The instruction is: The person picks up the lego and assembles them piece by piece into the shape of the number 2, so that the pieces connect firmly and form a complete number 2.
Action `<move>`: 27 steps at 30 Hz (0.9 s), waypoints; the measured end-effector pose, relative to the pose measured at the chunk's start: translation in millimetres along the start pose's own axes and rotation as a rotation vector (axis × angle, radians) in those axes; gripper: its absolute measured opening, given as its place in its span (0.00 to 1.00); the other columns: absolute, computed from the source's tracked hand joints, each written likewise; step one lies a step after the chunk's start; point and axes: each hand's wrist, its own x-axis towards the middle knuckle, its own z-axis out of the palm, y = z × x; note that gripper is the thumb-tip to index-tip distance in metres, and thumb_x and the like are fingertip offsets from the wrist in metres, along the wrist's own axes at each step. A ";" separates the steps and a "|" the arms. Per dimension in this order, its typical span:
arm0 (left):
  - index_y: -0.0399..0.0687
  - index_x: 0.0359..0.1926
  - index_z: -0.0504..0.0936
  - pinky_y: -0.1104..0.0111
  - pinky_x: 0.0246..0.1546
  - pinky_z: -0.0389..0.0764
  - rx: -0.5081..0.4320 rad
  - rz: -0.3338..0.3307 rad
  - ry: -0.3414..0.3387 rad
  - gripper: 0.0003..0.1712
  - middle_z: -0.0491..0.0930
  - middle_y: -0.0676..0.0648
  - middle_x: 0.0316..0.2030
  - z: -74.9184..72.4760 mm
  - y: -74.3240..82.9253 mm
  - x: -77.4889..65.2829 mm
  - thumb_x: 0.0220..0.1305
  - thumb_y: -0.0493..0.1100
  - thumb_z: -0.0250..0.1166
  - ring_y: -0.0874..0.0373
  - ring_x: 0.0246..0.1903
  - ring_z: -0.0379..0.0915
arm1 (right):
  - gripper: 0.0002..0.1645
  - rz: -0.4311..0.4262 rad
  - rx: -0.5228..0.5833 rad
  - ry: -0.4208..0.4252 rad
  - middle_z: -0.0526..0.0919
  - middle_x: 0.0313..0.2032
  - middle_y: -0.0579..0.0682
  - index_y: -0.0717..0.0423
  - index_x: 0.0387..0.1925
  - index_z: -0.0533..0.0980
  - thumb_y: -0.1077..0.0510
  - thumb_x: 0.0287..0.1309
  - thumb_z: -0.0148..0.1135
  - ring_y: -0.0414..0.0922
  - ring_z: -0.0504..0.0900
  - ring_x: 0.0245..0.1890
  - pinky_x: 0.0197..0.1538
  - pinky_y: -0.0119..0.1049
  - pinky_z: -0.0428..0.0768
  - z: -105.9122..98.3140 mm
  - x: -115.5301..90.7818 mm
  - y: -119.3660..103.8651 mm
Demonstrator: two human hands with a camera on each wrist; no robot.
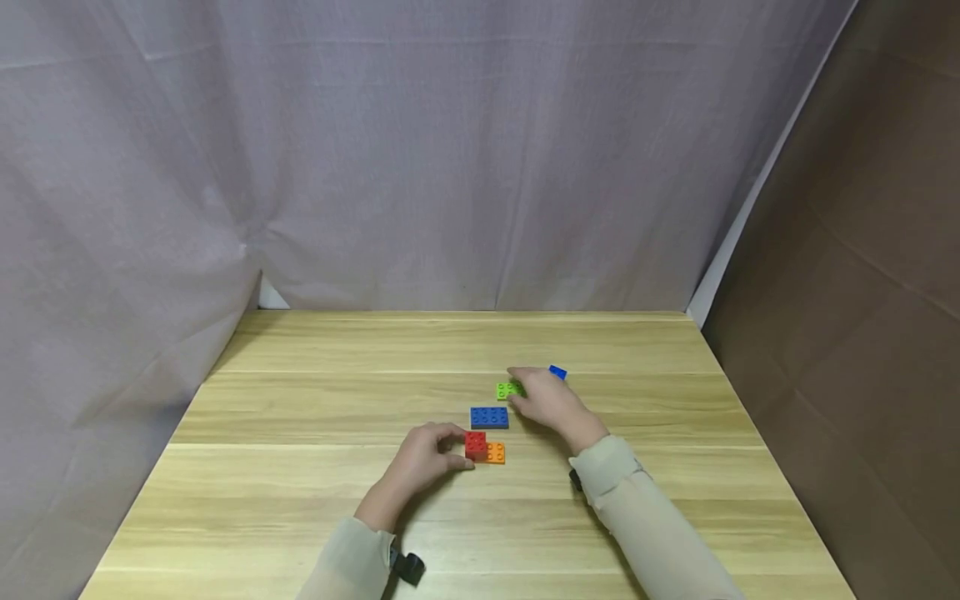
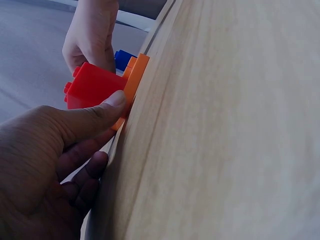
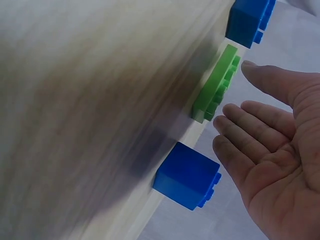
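A red brick [image 1: 476,444] is stacked on one end of a flat orange brick [image 1: 496,452]. My left hand [image 1: 427,454] grips this stack from the left, its thumb along the near side of the red brick [image 2: 95,87]. Over the low green brick [image 1: 504,391] hovers my right hand [image 1: 552,402], palm down and holding nothing. In the right wrist view its thumb and fingers are extended beside the studs of the green brick [image 3: 217,85]. The right hand partly hides that brick in the head view.
A long blue brick [image 1: 489,417] lies between the stack and the green one. Behind the right hand is a smaller blue brick [image 1: 557,372], partly covered. Everything stands on a wooden table [image 1: 300,400], with a grey curtain [image 1: 450,167] along its back edge.
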 end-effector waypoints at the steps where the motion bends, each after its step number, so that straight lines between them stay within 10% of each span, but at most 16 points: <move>1: 0.56 0.46 0.88 0.65 0.41 0.77 0.000 -0.003 -0.001 0.21 0.84 0.59 0.40 0.2 0.1 -0.1 0.49 0.52 0.81 0.61 0.37 0.74 | 0.31 0.000 0.000 0.000 0.77 0.63 0.60 0.62 0.66 0.72 0.54 0.66 0.66 0.57 0.75 0.64 0.68 0.51 0.71 0.7 0.4 0.4; 27: 0.56 0.46 0.88 0.64 0.42 0.77 -0.007 -0.004 -0.007 0.21 0.84 0.59 0.42 -0.3 -0.8 0.4 0.49 0.51 0.81 0.61 0.38 0.74 | 0.25 -0.011 -0.032 -0.017 0.81 0.58 0.59 0.61 0.62 0.77 0.57 0.66 0.66 0.56 0.79 0.60 0.64 0.50 0.76 11.8 3.9 4.6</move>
